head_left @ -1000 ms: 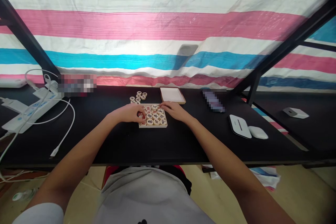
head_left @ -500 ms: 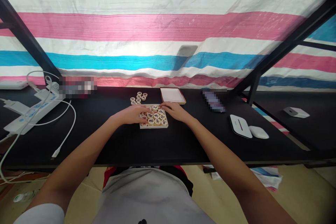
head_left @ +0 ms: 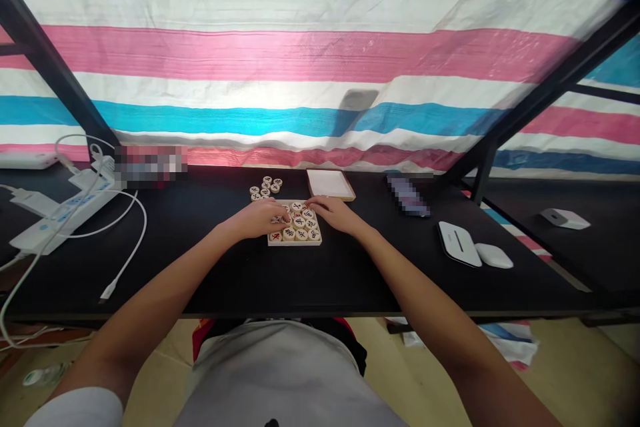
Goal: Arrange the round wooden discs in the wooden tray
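A shallow white box [head_left: 295, 244] on the black desk holds rows of round Chinese chess pieces [head_left: 300, 221] with red or black characters. Over its left side is my left hand [head_left: 257, 219], thumb and fingers closed around a piece [head_left: 278, 219] partly hidden by them. My right hand [head_left: 336, 211] lies at the box's upper right corner, its fingers reaching over the rim and touching the edge there. Those fingers are stretched out and cover part of the corner pieces. Several loose pieces [head_left: 267, 185] lie just behind my left hand, outside the box.
Behind the box lies a lid with a white inside [head_left: 330, 185]. A blurred phone-like item [head_left: 407, 195], a white device [head_left: 459, 243] and a white earbud case [head_left: 494, 255] are to the right. A power strip [head_left: 60, 217] with white cables [head_left: 143, 227] occupies the left.
My left fingers have pulled up from the box's lower left, showing a red-marked piece there, and now pinch a piece. My right hand stays at the corner. The view shifts slightly.
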A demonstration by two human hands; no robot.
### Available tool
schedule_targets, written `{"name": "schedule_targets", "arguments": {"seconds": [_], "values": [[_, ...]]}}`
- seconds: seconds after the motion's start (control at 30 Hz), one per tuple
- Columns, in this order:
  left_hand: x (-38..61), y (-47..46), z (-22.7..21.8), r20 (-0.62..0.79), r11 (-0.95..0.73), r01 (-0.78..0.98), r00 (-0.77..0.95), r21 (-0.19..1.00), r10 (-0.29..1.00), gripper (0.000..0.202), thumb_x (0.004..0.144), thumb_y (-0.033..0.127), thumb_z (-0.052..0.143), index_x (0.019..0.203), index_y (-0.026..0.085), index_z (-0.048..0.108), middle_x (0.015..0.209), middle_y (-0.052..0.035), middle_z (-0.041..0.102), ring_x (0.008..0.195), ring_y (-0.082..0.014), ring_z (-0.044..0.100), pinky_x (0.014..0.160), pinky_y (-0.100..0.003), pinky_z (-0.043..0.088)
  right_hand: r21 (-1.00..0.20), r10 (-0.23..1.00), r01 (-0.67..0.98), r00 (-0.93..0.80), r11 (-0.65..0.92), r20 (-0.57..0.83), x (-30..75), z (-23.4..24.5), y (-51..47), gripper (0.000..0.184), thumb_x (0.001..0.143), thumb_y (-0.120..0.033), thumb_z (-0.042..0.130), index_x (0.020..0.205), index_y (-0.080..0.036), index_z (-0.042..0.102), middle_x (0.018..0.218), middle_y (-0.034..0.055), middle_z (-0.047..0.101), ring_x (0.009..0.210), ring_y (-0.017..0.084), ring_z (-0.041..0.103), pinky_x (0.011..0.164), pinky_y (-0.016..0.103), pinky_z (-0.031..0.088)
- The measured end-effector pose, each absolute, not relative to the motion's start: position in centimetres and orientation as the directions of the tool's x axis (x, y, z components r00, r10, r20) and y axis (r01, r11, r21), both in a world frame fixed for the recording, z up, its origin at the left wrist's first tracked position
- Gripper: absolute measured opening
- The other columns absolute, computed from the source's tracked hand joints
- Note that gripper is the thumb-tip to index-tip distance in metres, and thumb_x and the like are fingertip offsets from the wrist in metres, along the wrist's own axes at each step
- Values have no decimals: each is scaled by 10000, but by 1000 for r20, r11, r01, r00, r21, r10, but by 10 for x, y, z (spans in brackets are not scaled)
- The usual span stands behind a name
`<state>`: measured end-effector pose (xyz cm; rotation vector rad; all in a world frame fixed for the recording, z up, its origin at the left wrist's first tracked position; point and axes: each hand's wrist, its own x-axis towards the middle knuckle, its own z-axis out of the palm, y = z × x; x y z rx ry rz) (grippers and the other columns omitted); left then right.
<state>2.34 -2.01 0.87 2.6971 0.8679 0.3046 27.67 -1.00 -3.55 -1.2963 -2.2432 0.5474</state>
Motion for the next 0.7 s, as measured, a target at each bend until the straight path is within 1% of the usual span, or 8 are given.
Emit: {"name": "schedule_targets", "arguments": {"seconds": [0.07, 0.17, 0.23, 0.33, 0.4, 0.47, 0.63, 0.7], "values": [[18, -18, 14, 120, -758, 549, 777, 351, 619, 201, 832, 334, 547, 917, 206, 677, 919, -28, 675, 893, -180, 576, 803, -262, 414, -562, 880, 683, -426, 466, 211, 277, -36, -10, 260, 934, -305, 438, 1046, -204, 650, 1038, 55, 683, 969, 198, 614, 899, 343, 451], [1, -9, 22, 127, -704, 610, 716, 364, 686, 228, 786, 380, 564, 888, 198, 656, 869, -19, 660, 796, -165, 581, 723, -250, 415, -569, 882, 680, -420, 462, 214, 277, -35, -11, 258, 933, -306, 439, 1048, -212, 650, 1045, 53, 682, 975, 201, 613, 900, 347, 452], [-13, -1, 23, 71, -640, 667, 669, 382, 740, 254, 774, 422, 556, 859, 196, 637, 825, -13, 654, 716, -154, 575, 636, -241, 404, -574, 881, 674, -421, 464, 217, 276, -34, -12, 261, 932, -305, 437, 1050, -209, 649, 1048, 57, 680, 979, 204, 613, 902, 349, 451], [-29, 11, 19, -57, -534, 771, 585, 348, 809, 252, 742, 444, 561, 762, 197, 612, 767, -12, 654, 630, -150, 565, 561, -246, 377, -575, 881, 674, -423, 464, 214, 275, -32, -13, 265, 932, -302, 433, 1051, -208, 651, 1042, 60, 682, 978, 206, 612, 900, 350, 452], [-33, 17, 14, -89, -511, 792, 566, 336, 819, 265, 729, 463, 566, 734, 200, 599, 757, -17, 658, 630, -157, 573, 549, -248, 370, -572, 882, 678, -422, 461, 210, 275, -31, -14, 268, 933, -305, 433, 1056, -214, 652, 1043, 60, 682, 976, 206, 611, 900, 353, 451], [-33, 20, 10, -83, -516, 795, 566, 319, 820, 287, 734, 489, 560, 734, 203, 589, 762, -20, 661, 641, -162, 580, 553, -249, 369, -572, 881, 678, -423, 462, 211, 275, -31, -13, 270, 932, -308, 434, 1061, -218, 653, 1043, 59, 681, 975, 204, 610, 903, 355, 450], [-24, 18, 8, -23, -507, 850, 515, 147, 857, 282, 786, 486, 524, 776, 210, 579, 821, -40, 663, 729, -194, 588, 564, -248, 345, -575, 880, 674, -425, 464, 211, 275, -31, -13, 269, 932, -298, 433, 1065, -213, 651, 1053, 60, 679, 982, 205, 608, 911, 359, 447], [-21, 16, 10, -3, -507, 855, 510, 107, 860, 272, 811, 474, 508, 790, 211, 578, 853, -48, 661, 773, -206, 591, 576, -250, 347, -573, 879, 675, -428, 465, 209, 275, -30, -14, 269, 933, -291, 431, 1063, -207, 650, 1057, 64, 677, 983, 206, 608, 911, 360, 445]]}}
